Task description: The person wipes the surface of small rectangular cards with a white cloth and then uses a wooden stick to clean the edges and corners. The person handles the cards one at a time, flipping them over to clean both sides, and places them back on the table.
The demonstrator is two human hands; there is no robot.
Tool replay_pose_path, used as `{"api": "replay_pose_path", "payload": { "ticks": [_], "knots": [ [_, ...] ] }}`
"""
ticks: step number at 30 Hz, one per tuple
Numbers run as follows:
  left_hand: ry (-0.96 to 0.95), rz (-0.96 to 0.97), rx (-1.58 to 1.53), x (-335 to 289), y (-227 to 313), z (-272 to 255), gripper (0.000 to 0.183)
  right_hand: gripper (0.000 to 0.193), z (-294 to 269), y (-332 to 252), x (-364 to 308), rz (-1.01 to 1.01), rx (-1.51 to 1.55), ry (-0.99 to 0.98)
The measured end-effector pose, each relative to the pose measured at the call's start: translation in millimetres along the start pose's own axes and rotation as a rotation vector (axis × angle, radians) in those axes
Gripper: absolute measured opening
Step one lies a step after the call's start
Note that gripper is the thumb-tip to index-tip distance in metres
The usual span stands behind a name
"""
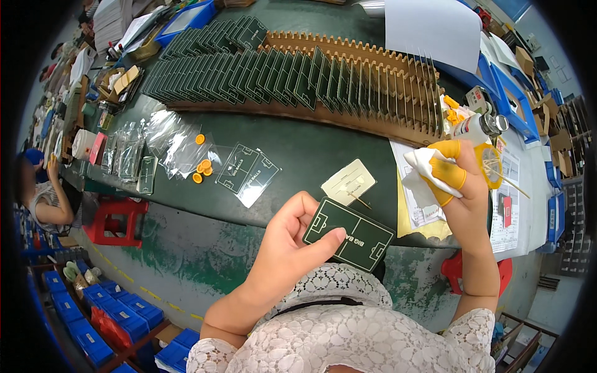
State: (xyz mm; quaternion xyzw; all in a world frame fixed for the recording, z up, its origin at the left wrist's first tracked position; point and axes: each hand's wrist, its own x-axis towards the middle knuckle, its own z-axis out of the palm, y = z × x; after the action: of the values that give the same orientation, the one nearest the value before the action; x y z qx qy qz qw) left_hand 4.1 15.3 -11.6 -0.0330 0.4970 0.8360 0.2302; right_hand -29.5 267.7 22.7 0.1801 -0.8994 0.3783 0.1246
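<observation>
Dark green desk (298, 146); toward its far edge, a wooden rack (398, 133) lined with green cards (214, 73). Left hand (287, 241) pinches a pitch-lined card (356, 231), thumb on its face, by the near edge. Right hand (467, 180), in yellow finger cots (449, 173), grips a white cloth (428, 164) toward the right edge.

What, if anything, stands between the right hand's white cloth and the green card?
Nothing visible blocks the right hand and its white cloth from the green card, though the left hand has its thumb over part of that card's face.
</observation>
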Motion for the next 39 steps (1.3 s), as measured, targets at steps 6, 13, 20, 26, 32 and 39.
{"api": "replay_pose_path", "payload": {
  "ticks": [6,13,20,26,32,39],
  "knots": [
    [0.147,0.1,0.012,1,6,7,0.017,0.019,-1,0,2,0.359,0.498,-0.139],
    [0.206,0.161,-0.003,7,4,-7,0.015,0.024,1,3,-1,0.401,0.583,-0.131],
    [0.266,0.191,-0.045,8,6,-10,0.014,0.021,9,6,-11,0.191,0.292,-0.068],
    [0.268,0.216,-0.067,16,5,-7,0.013,0.02,6,3,-12,-0.045,0.009,-0.067],
    [0.22,0.143,-0.161,19,4,-10,0.015,0.025,12,9,-15,-0.024,0.11,0.003],
    [0.208,0.154,-0.092,17,4,-5,0.028,0.021,7,5,-16,0.033,0.062,0.035]
  ]
}}
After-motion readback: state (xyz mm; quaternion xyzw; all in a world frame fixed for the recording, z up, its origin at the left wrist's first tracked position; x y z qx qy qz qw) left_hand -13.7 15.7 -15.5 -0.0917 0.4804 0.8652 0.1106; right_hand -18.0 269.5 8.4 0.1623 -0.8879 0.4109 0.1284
